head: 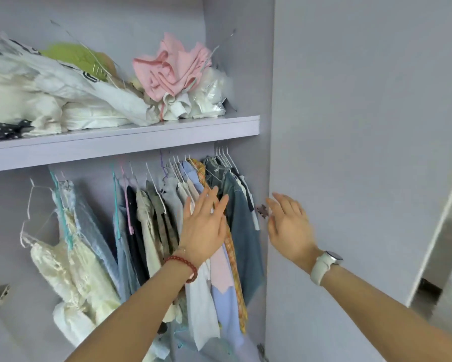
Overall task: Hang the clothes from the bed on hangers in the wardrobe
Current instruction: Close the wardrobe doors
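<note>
Head view: both hands are being held flat, gripping nothing, the left hand (203, 226) against the hung clothes (219, 212), the right hand (288, 226) by the door (363, 126). Clothes should be parted leftward so a gap is being opened near the spare hangers (224, 156).

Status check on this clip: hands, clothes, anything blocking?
Both hands open, holding nothing: left hand at the hanging clothes, right hand by the wardrobe door. No garment from the bed in view. Rail crowded; empty hangers at right end.

Tightly packed hanging clothes (167, 218); bare hangers (223, 155) at wardrobe door (350, 152)
</note>
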`<action>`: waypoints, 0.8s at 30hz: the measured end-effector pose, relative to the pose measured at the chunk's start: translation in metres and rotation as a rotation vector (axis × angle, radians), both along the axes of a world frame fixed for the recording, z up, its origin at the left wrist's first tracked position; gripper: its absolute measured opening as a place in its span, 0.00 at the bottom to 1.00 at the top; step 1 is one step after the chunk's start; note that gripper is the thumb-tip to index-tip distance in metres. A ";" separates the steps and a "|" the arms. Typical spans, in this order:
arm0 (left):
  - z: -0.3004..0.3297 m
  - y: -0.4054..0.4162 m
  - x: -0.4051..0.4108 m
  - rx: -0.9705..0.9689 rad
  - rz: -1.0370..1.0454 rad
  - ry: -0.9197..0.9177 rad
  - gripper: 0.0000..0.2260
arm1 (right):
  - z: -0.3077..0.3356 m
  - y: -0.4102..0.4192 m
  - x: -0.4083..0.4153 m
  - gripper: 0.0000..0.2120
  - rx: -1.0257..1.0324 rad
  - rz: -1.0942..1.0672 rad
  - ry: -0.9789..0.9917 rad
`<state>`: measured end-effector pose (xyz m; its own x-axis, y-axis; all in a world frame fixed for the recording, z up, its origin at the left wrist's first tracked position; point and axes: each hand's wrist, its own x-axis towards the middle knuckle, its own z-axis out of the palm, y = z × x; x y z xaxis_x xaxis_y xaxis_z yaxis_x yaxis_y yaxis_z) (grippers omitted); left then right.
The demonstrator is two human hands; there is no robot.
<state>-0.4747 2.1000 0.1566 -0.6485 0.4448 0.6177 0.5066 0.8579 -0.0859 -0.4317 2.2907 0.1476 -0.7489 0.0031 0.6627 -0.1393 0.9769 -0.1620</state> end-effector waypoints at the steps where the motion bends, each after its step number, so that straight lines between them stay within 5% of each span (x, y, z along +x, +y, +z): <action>1: 0.018 0.014 0.009 0.055 -0.070 0.062 0.20 | 0.018 0.011 0.014 0.21 0.010 -0.012 0.106; 5: 0.091 0.074 0.042 0.250 -0.308 0.316 0.17 | 0.091 0.059 0.071 0.18 -0.001 -0.055 0.421; 11: 0.163 0.167 0.082 0.278 -0.508 0.525 0.18 | 0.163 0.130 0.135 0.19 0.003 -0.202 0.806; 15: 0.177 0.204 0.093 0.170 -0.473 0.557 0.20 | 0.184 0.151 0.137 0.23 -0.441 -0.156 0.561; 17: 0.181 0.208 0.094 0.152 -0.445 0.550 0.20 | 0.183 0.150 0.130 0.15 -0.578 -0.067 0.381; 19: 0.187 0.203 0.096 0.179 -0.435 0.545 0.21 | 0.179 0.143 0.126 0.02 -0.595 -0.025 0.402; 24: 0.199 0.161 0.109 0.239 -0.525 0.648 0.21 | 0.166 0.110 0.129 0.16 -0.565 0.174 0.573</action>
